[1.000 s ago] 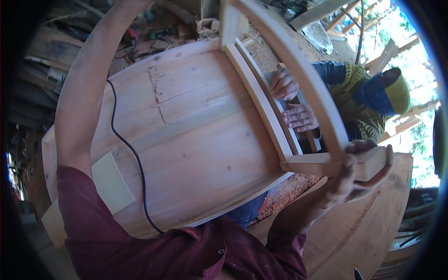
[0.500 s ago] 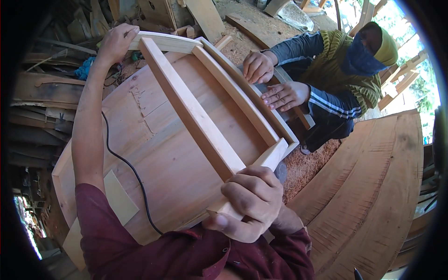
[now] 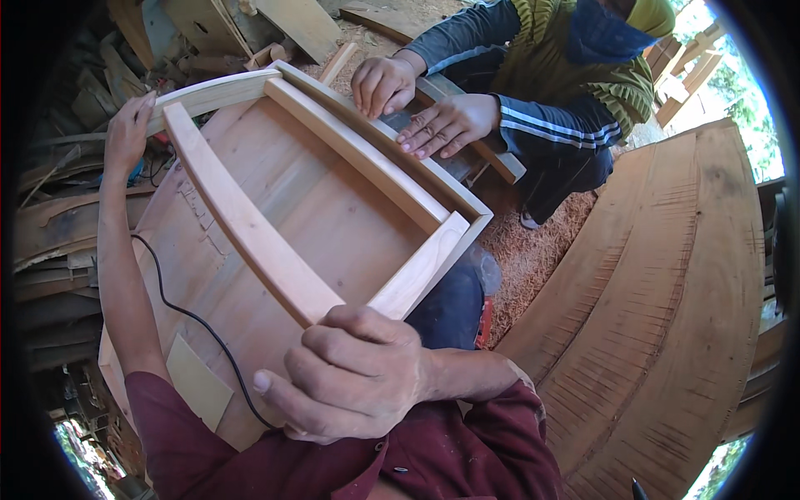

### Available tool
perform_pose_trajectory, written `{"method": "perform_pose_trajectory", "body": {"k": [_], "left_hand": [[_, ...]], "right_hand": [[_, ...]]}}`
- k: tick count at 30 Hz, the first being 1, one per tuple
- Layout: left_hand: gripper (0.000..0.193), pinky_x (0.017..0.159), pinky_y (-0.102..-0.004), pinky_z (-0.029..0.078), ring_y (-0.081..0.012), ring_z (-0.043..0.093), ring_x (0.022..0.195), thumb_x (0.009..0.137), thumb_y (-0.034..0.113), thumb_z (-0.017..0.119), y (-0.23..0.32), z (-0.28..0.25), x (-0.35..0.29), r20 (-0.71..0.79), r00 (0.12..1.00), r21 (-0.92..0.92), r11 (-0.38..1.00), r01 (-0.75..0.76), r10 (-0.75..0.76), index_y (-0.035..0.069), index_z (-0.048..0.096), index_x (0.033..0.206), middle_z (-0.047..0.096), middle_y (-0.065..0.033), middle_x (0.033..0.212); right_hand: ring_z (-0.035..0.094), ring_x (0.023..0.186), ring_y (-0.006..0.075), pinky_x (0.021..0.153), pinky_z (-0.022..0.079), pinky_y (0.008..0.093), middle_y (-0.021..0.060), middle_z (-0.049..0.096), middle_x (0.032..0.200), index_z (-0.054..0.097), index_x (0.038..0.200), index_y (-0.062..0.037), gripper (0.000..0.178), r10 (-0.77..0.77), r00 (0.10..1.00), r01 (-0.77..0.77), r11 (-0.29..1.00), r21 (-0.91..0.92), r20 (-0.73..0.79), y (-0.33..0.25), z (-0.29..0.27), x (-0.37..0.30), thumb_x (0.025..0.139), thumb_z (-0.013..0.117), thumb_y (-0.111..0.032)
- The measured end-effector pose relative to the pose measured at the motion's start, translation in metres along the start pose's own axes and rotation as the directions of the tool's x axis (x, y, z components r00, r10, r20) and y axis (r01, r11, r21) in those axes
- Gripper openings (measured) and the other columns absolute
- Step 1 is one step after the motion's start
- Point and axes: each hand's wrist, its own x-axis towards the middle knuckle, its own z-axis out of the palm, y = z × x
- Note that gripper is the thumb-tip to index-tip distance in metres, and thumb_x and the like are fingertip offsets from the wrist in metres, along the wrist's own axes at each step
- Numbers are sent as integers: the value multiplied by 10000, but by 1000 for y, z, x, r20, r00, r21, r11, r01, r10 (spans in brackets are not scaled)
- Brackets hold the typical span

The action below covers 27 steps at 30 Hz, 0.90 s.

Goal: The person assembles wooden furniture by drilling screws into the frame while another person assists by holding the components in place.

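Note:
A pale wooden frame (image 3: 421, 262) lies across a broad board (image 3: 283, 183), with a thick crossbar (image 3: 250, 225) spanning it and another bar (image 3: 358, 154) running along its far right side. At the frame's far left corner, my left hand (image 3: 129, 133) is closed round the end of a curved rail (image 3: 217, 92). My right hand (image 3: 354, 375) is curled round the near end of the opposite rail, beside the crossbar's end. Its grip hides that end of the wood. A co-worker's two hands (image 3: 450, 125) rest by the frame's far right edge.
A black cable (image 3: 200, 321) trails over the board past a pale flat offcut (image 3: 196, 383). On the right stands a large curved wooden panel (image 3: 642, 308). Shavings (image 3: 542, 242) cover the ground there. Stacked timber (image 3: 58, 250) fills the left side, and scrap boards (image 3: 292, 25) lie behind.
The frame, both my hands and the co-worker appear farther left in the view, which has itself shifted. My right hand has moved left with the rail end. A dark blue trouser leg now shows beside it.

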Motion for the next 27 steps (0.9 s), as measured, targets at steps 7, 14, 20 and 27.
{"method": "perform_pose_trajectory", "body": {"k": [7,14,20,27], "left_hand": [[352,902,-413,489,-374,643,1052,1036,245,474,14,-3,1,32,996,18,996,83,-83,5,664,1210,675,-192,1119],[369,942,-410,484,-368,640,1084,1020,262,501,35,-22,-3,33,976,36,976,214,-215,-13,677,1193,675,-188,1173],[386,1010,-398,456,-359,612,1160,1025,269,499,40,-19,3,52,961,70,961,267,-271,-7,656,1244,658,-198,1222],[458,1141,-430,343,-379,424,1385,1020,222,528,76,-17,-21,-169,986,210,977,40,-4,19,506,1430,479,-210,1471]], "right_hand": [[580,638,128,618,478,269,2,602,762,698,1051,-85,233,18,998,-20,999,37,53,2,-4,4,853,663,-203],[582,640,122,621,481,252,-9,605,776,709,1051,-96,234,32,999,-34,997,75,26,1,2,2,841,671,-193],[630,701,135,646,510,243,13,639,826,703,1077,-69,244,52,998,-48,995,85,-41,5,-1,-4,904,669,-237],[692,910,223,809,527,369,110,713,1019,693,1127,-87,435,45,999,-42,985,169,-11,24,-38,-38,999,551,-478]]}}
